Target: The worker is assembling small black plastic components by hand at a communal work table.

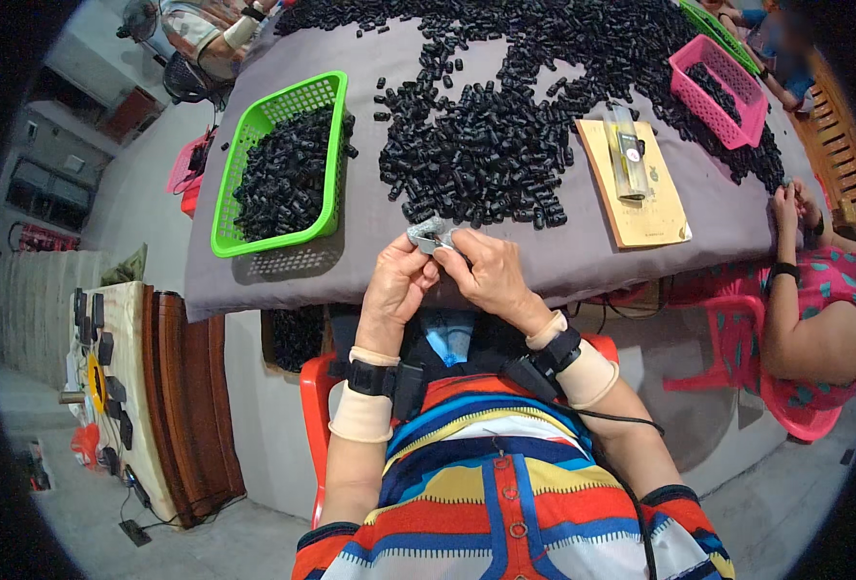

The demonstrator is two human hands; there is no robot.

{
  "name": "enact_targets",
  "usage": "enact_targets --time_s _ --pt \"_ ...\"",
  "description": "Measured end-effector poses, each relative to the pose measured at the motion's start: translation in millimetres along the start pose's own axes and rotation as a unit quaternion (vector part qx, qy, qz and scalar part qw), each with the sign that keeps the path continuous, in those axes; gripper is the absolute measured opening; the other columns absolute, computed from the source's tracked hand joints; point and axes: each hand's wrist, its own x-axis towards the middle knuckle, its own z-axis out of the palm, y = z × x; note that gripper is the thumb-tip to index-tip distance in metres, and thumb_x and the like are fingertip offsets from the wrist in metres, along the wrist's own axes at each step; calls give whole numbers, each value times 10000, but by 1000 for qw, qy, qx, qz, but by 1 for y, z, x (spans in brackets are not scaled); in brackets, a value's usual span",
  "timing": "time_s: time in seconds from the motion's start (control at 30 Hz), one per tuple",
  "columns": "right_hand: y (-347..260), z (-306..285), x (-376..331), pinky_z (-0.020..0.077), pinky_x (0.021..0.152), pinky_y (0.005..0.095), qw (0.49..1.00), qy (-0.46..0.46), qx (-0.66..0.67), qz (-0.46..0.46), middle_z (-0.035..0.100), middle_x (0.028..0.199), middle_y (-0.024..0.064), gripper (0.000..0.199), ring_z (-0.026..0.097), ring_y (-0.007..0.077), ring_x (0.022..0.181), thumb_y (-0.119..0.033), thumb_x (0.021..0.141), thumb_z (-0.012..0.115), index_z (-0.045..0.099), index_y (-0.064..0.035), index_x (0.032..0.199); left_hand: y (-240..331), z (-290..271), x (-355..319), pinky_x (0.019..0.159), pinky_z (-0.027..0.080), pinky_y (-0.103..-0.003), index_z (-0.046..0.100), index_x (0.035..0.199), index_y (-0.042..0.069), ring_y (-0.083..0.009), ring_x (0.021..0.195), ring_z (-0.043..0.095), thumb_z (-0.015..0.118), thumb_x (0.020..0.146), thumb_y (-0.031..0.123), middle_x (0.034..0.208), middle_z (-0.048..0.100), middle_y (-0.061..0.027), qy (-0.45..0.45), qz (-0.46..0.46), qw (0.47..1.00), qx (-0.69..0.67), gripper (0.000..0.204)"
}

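Both my hands meet in front of me at the table's near edge, with a small silvery-grey metal piece (430,235) between them. My left hand (396,280) pinches it from the left, fingers curled in. From the right, my right hand (489,275) grips it with thumb and fingers. The piece looks angular; its exact kind is too small to make out. Just beyond my fingers lies a heap of small black cylindrical parts (476,155). Left of my hands stands a green basket (336,164) holding many of the same parts.
On the right a yellow-brown notebook (631,217) carries a clear plastic case (627,155). Farther right are a pink basket (752,106) and another person's hands (797,203). A grey cloth covers the table (370,271). A wooden bench with devices (124,387) stands at left.
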Motion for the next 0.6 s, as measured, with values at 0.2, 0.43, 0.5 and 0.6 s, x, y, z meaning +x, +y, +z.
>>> enact_targets --time_s 0.2,0.43,0.5,0.6 --pt "-4 -5 -3 417 481 401 999 12 29 44 565 655 119 192 570 329 573 -193 828 599 526 -56 716 10 21 -11 469 429 -169 587 1075 23 -70 588 542 575 869 40 824 614 -30 63 15 995 69 207" --pt "-4 -9 -2 401 486 390 997 9 40 60 553 643 128 225 556 334 566 -222 834 610 527 -42 726 119 26 -19 450 463 -181 588 1086 -8 -88 545 566 629 806 8 787 610 -54 167 222 926 256 284" --pt "-5 -9 -2 402 488 389 998 4 30 62 553 645 127 229 555 334 567 -227 832 613 527 -42 727 151 24 -13 486 500 -204 567 1100 -34 -105 577 583 631 796 -10 914 593 -86 211 298 885 288 311" --pt "-5 -7 -1 405 492 388 998 5 31 54 556 659 125 231 559 331 577 -231 834 612 528 -43 730 156 23 -6 532 525 -227 540 1131 -45 -120 631 593 624 784 -23 1101 516 -110 282 330 827 358 358"
